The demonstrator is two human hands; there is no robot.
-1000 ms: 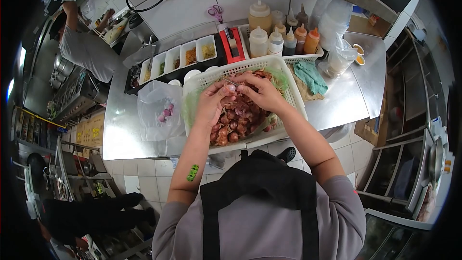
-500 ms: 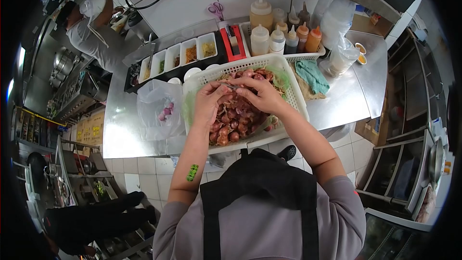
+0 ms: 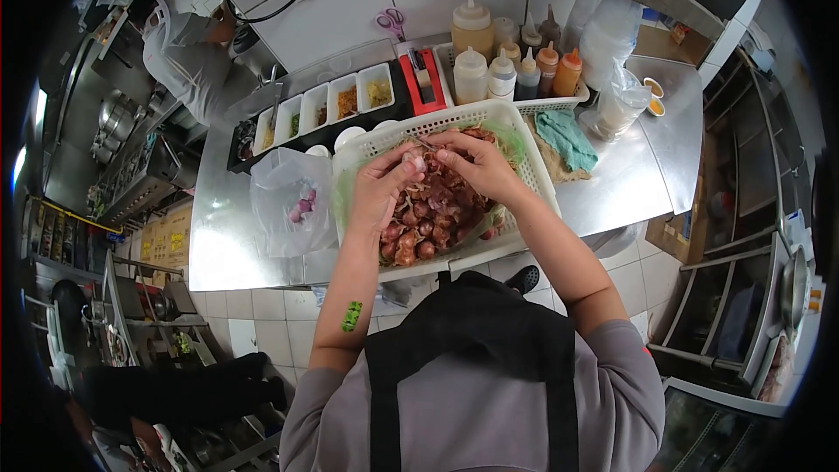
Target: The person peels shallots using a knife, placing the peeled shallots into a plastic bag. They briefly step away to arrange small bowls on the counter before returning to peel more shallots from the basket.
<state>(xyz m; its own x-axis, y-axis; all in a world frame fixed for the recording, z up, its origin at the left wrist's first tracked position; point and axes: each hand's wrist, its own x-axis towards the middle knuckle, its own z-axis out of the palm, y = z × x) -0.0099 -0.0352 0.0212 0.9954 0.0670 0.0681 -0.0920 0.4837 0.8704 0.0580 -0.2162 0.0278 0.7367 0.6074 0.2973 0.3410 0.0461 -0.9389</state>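
Observation:
Over a white perforated basket (image 3: 544,177) full of red shallots (image 3: 426,225), both my hands are raised close together. My left hand (image 3: 384,183) pinches a small pale shallot (image 3: 414,158) between thumb and fingers. My right hand (image 3: 476,163) is closed on a thin, dark tool (image 3: 426,145), probably a small knife, whose tip reaches toward the shallot. Most of the tool is hidden by my fingers. Left of the basket, a clear plastic bag (image 3: 278,203) holds several peeled pinkish shallots (image 3: 303,205).
Behind the basket are a black tray of white containers (image 3: 347,101), a red tape dispenser (image 3: 423,83) and squeeze bottles (image 3: 470,76). A green cloth (image 3: 566,138) lies right of it. One person (image 3: 190,65) stands at the upper left, another (image 3: 175,393) at the lower left.
My hands have parted slightly, and the pale shallot shows more between my left fingers. The person at the upper left has turned and leaned away; the one at the lower left has shifted.

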